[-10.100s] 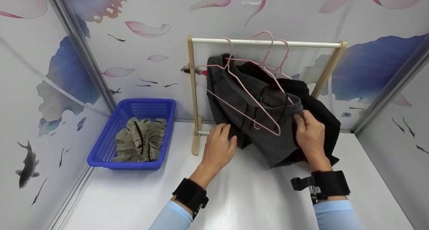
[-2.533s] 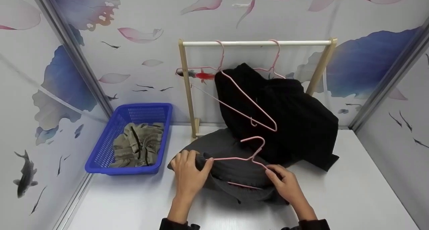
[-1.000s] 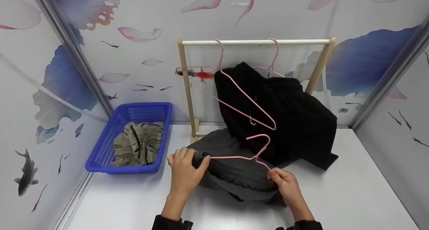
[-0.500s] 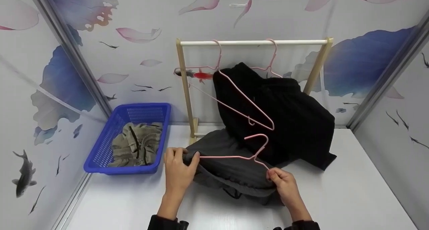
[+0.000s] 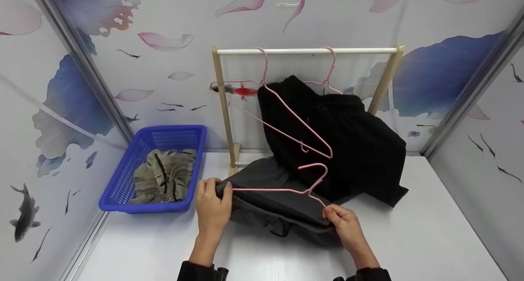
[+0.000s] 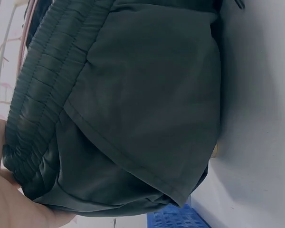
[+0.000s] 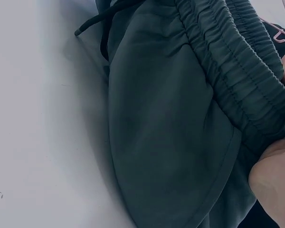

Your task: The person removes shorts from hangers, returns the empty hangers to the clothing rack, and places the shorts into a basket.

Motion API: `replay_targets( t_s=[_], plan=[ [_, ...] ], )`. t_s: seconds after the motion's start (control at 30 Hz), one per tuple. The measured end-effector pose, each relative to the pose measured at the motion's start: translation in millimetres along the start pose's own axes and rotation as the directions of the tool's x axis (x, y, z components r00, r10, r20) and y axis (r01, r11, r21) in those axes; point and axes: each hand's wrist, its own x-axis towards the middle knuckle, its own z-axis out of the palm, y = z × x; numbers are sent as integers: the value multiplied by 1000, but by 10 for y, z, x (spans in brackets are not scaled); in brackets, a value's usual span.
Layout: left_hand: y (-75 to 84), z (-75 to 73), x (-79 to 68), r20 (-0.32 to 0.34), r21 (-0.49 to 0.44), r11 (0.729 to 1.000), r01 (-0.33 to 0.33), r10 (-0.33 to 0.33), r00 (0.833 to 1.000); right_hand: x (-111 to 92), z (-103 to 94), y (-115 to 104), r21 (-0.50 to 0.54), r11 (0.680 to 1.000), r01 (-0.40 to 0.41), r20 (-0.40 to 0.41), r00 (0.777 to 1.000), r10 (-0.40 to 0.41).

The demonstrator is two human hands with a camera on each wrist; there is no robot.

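White tabletop (image 5: 409,232), patterned walls (image 5: 184,11) on my feed. Gray garment (image 5: 282,201) near center, pink hanger (image 5: 266,189) across its waistband (image 7: 228,61). I see the left hand (image 5: 213,209) curled around the waistband's left end, the right hand (image 5: 348,225) pinching the hanger's right side at the waistband. Blue basket (image 5: 147,207) left, rack (image 5: 299,51) far center.

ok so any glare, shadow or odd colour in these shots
Head view: faint glare on the table near the bottom edge, the black garment so dark that most folds are lost; left wrist view: dim, greenish cast on the grey garment, soft shadow beside it; right wrist view: similar cast and shadow.
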Motion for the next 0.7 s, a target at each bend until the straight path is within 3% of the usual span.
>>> replay_targets(
  t_s=[0.17, 0.4, 0.7],
  plan=[
    [-14, -9, 6, 4, -7, 1000, 19, -19, 1000, 2, -11, -14, -7, 1000, -31, 6, 1000, 31],
    [-34, -17, 40, -31, -15, 1000, 10, -11, 999, 4, 0, -8, -4, 1000, 10, 31, 999, -9],
    [-45, 33, 73, -23, -76, 991, 108, -110, 994, 8, -9, -10, 0, 1000, -6, 31, 1000, 6]
  ],
)
